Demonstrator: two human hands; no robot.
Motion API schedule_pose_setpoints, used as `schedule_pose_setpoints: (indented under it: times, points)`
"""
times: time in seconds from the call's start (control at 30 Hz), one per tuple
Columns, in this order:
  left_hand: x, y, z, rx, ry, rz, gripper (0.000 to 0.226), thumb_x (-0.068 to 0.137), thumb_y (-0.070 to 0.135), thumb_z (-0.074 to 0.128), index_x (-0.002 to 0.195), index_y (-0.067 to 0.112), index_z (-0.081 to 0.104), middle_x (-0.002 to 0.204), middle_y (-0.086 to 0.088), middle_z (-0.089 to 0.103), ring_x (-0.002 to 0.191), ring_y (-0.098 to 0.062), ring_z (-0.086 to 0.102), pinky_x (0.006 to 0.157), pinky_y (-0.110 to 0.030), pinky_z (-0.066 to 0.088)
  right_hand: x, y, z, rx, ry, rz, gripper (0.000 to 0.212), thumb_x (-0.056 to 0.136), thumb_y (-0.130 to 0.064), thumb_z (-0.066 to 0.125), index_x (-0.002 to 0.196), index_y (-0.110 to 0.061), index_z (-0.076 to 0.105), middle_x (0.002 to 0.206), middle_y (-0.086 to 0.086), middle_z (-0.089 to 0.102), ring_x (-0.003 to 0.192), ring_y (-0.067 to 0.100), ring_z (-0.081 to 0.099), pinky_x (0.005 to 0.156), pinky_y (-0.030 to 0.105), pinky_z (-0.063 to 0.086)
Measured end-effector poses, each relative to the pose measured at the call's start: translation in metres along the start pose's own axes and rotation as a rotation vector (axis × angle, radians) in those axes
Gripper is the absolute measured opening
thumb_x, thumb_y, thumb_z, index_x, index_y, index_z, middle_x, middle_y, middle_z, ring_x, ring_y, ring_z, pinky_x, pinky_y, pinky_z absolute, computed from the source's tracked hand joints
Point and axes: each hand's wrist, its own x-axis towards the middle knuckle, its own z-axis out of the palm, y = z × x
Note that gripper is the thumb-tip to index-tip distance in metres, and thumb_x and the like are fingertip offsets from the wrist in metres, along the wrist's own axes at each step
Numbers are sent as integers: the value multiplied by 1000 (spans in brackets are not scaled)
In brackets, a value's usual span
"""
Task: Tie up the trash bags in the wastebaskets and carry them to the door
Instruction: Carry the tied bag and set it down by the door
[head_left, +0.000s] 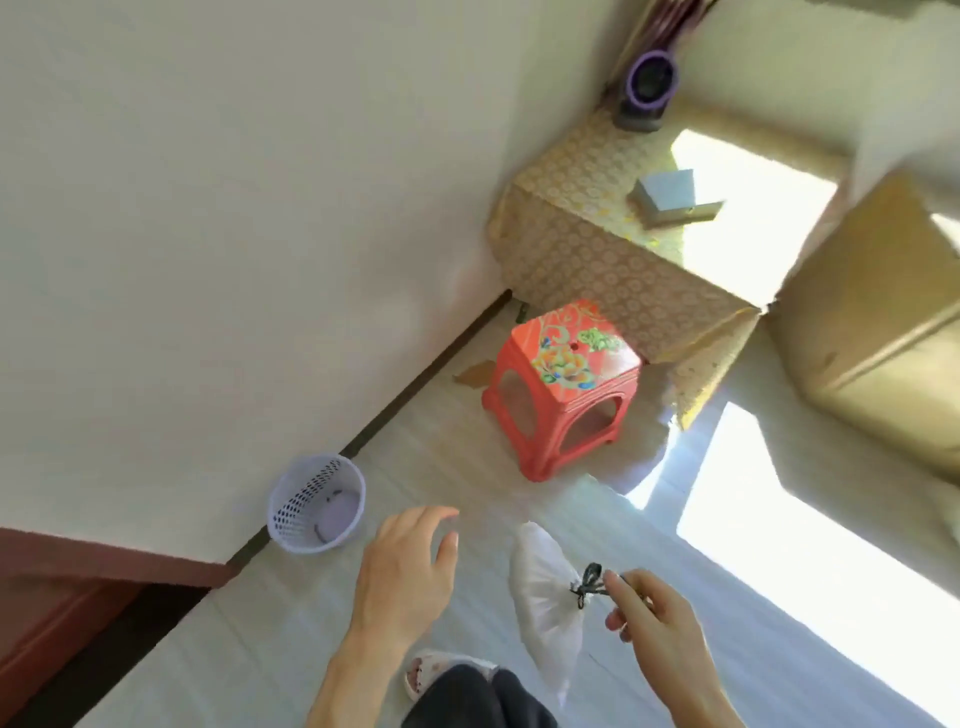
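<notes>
my right hand (655, 621) pinches the black drawstring (588, 586) of the tied white trash bag (545, 613), which hangs above the pale floor (649, 561). my left hand (410, 566) floats free, fingers loosely spread, holding nothing. the lavender wastebasket (316, 503) stands by the wall, just beside that hand, no bag in it. a red stool (561, 384) sits beyond.

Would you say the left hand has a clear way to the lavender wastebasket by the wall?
Probably yes: the left hand is open and empty, and only bare floor separates it from the wastebasket.
</notes>
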Motion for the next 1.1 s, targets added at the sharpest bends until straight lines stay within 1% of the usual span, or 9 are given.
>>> schedule_pose_setpoints:
  times: [0.13,0.27,0.37,0.5,0.6,0.67,0.77,0.97,1.1]
  points:
    - [-8,95,66,94,-167,249,36,87,48,37,110,36,63,112,20,61,111,-9,53,93,-34,46,-33,84,-86,157,243,160,28,86,-31,71,63,-15,67,61,3,66,56,10,61,72,39,51]
    - [-36,199,143,108,-318,436,53,79,56,28,111,36,64,113,20,63,114,-10,53,99,-34,42,-69,159,-160,323,457,261,29,84,-30,74,68,-7,65,64,9,63,57,11,63,76,46,54]
    - [-57,271,201,105,-472,546,39,83,49,42,111,36,65,114,17,64,115,-12,55,102,-32,41,-96,201,-213,456,624,328,28,84,-31,74,66,-12,65,54,1,62,58,15,60,74,43,53]
    - [-87,363,260,159,-606,759,22,93,38,55,114,40,63,117,19,62,114,-9,56,99,-33,43,-139,240,-280,613,846,369,33,88,-35,70,68,-10,63,52,-5,58,51,6,56,70,37,49]
    - [-104,424,291,175,-660,878,24,96,37,53,118,39,61,120,16,61,116,-9,54,99,-32,44,-162,260,-325,760,1025,374,33,90,-30,67,61,-15,61,52,-8,56,50,9,53,64,32,44]
    - [-110,461,312,194,-710,955,25,96,35,52,120,37,61,122,15,62,117,-10,54,98,-32,44,-172,273,-354,867,1149,363,36,90,-29,66,57,-19,59,52,-3,52,54,15,49,63,32,41]
    - [-119,521,356,257,-781,1078,25,97,35,51,121,37,59,124,16,60,118,-12,53,97,-31,43,-182,305,-399,993,1344,366,38,92,-27,64,65,-4,52,52,0,44,55,17,41,64,34,37]
    - [-154,656,462,271,-895,1267,23,95,35,55,116,38,61,120,13,63,107,-14,59,90,-33,45,-205,382,-496,1105,1708,520,41,95,-19,60,60,-9,42,44,-6,37,55,20,33,61,35,29]
    - [-215,754,539,336,-1000,1491,23,95,34,55,116,38,62,121,13,63,108,-16,60,91,-33,47,-232,433,-550,1217,1938,597,30,95,-15,60,68,-8,48,45,-7,35,55,21,29,58,35,25]
